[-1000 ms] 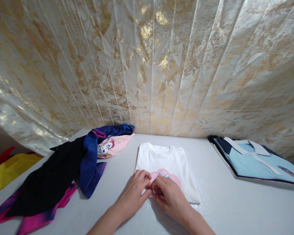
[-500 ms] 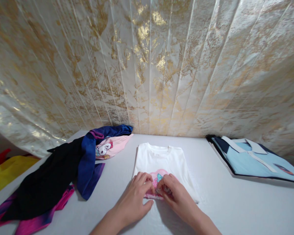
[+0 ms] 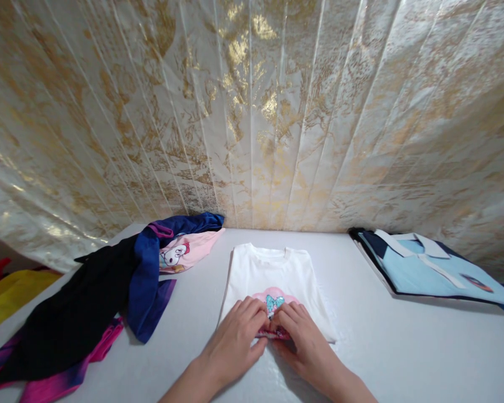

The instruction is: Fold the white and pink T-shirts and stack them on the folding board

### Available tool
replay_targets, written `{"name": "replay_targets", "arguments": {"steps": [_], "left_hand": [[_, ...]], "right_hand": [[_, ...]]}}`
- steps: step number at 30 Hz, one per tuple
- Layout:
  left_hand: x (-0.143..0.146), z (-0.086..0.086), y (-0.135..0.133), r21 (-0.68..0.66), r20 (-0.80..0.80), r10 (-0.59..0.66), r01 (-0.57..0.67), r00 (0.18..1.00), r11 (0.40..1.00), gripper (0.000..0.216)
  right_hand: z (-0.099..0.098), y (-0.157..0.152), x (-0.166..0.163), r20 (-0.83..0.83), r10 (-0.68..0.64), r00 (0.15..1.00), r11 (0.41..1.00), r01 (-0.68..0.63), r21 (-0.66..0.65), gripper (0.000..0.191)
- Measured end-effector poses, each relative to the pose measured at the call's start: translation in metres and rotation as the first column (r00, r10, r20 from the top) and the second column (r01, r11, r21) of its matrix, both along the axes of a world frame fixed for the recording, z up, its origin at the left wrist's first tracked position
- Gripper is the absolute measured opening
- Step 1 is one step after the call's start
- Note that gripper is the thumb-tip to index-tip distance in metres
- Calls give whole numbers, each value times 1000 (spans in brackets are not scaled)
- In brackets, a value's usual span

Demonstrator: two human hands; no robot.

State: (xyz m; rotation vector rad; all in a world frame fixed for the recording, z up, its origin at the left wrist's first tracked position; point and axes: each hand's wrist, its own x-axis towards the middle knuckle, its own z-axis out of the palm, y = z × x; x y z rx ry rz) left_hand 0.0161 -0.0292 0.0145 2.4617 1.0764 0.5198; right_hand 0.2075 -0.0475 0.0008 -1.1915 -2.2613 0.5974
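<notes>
A folded white T-shirt with a pink and teal print lies in the middle of the white table, neck toward the wall. My left hand rests on its near left corner, fingers curled and pinching the hem. My right hand sits beside it on the near edge, fingers also curled on the fabric. The fingertips of both hands meet at the print.
A heap of loose clothes, black, blue, magenta and a pink cartoon piece, lies at the left. A folded light-blue collared shirt lies at the right. A gold-patterned curtain hangs behind. Yellow cloth shows far left.
Both hands stayed on the shirt's near edge, working the hem slightly. The view shifted a little, and more of the teal print now shows between the fingers.
</notes>
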Motion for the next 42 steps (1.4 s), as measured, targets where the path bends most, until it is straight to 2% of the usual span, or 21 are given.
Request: {"name": "replay_targets", "arguments": {"steps": [9,19,23,31,37,42], "left_hand": [[-1,-6,0,31,56,8,-10,998,999,20],[-2,-4,0,-15,122,10,-8,992,1000,20],[-2,-3,-1,-3,93,5,-5,996,1000,21],[8,-2,-3,84,-45,71,-67,996,994,18],[8,-2,-2,75,-22,65,-63,998,995,19],[5,-3,-1,59,26,61,-62,998,996,19]], "right_hand": [[-5,3,0,66,-15,998,998,11,60,22],[-5,3,0,49,-13,999,997,9,74,18],[-8,4,0,-18,-1,1000,998,2,63,18],[-8,6,1,-110,-20,994,1000,19,-11,17],[-3,3,3,-103,-7,995,1000,5,-23,17],[0,-1,3,-42,4,999,1000,-5,-13,27]]}}
